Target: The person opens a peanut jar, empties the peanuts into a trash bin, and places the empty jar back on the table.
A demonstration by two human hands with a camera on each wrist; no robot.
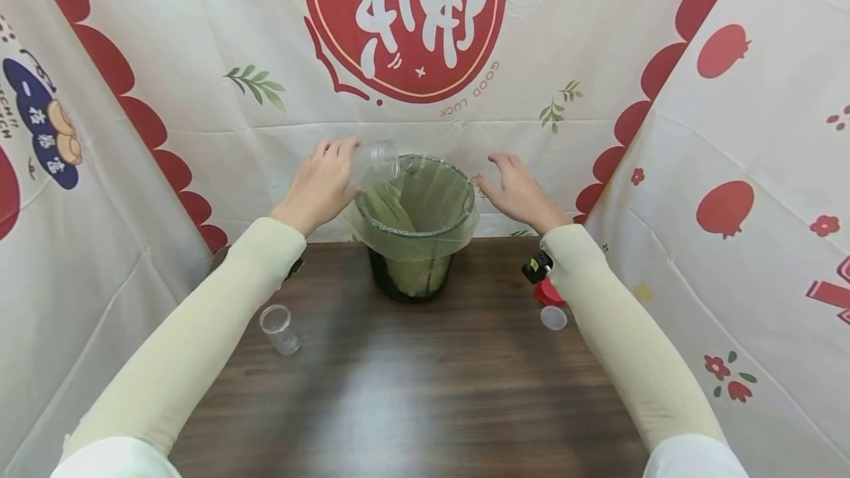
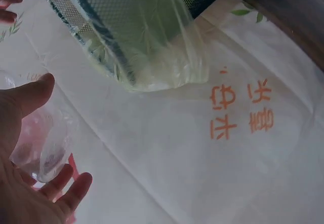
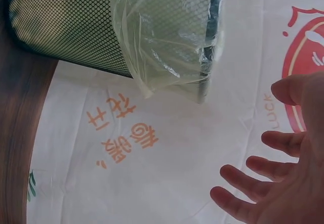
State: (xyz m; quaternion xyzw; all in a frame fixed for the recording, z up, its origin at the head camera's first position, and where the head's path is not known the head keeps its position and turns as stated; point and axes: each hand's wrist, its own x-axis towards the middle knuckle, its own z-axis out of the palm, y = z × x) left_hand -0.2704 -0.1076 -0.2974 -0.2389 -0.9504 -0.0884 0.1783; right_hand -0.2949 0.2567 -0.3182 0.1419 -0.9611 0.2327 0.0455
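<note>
In the head view my left hand (image 1: 323,179) grips a clear plastic jar (image 1: 377,163), tipped on its side with its mouth at the left rim of a mesh waste bin (image 1: 425,288). A pale yellow-green bin liner (image 1: 415,246) is folded over the bin's rim. The left wrist view shows the jar (image 2: 48,148) between thumb and fingers. To the right of the bin, my right hand (image 1: 518,190) hovers with nothing in it. Its fingers (image 3: 248,183) are spread and slightly bent in the right wrist view, apart from the liner.
Another clear plastic jar (image 1: 282,330) lies on the brown table (image 1: 398,389) at the left. By the right forearm are a red lid (image 1: 550,292) and a whitish round cap (image 1: 553,318). A printed white cloth (image 1: 279,43) hangs behind the bin and along both sides.
</note>
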